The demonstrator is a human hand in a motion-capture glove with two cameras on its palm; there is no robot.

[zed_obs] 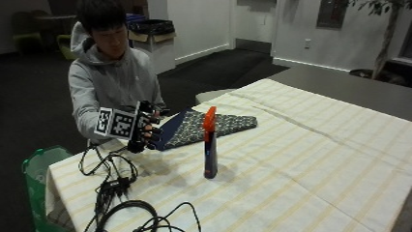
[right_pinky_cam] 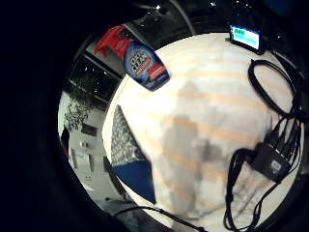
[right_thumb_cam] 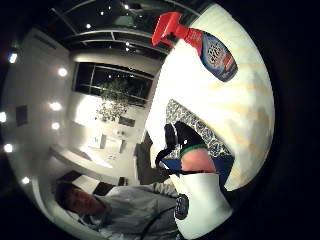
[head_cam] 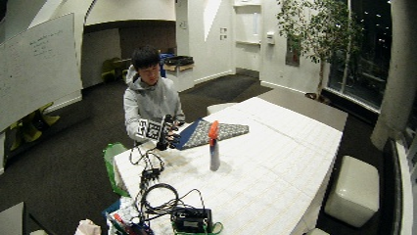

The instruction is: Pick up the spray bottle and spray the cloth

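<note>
Hovering above the table's near corner, the gloved right hand was raised clear of the surface with its palm turned toward the middle of the table. Its fingers were spread and only slightly bent, and it held nothing. In the thumb-side palm view the black fingertips showed in front of the cloth without gripping it.

Below the hand and nearer the table's edge, a tangle of black cables and a small black hub lay on the striped tablecloth. The hand's shadow fell on the tablecloth under it.

Just beyond the hand, the cloth lay flat near the table edge in front of the person. It was folded, with a dark blue face toward the hand and a patterned, speckled face farther along. Whether the hand touched its blue corner could not be told from the outside view; the palm views showed it apart from the cloth.

Farther toward the table's middle stood the spray bottle, upright on the tablecloth, near the cloth but not touching it. It had a red trigger head and a blue body with a label. It stood by itself, well apart from the hand.

The person in a grey hooded top sat behind the table's corner. Their other hand was not visible.
</note>
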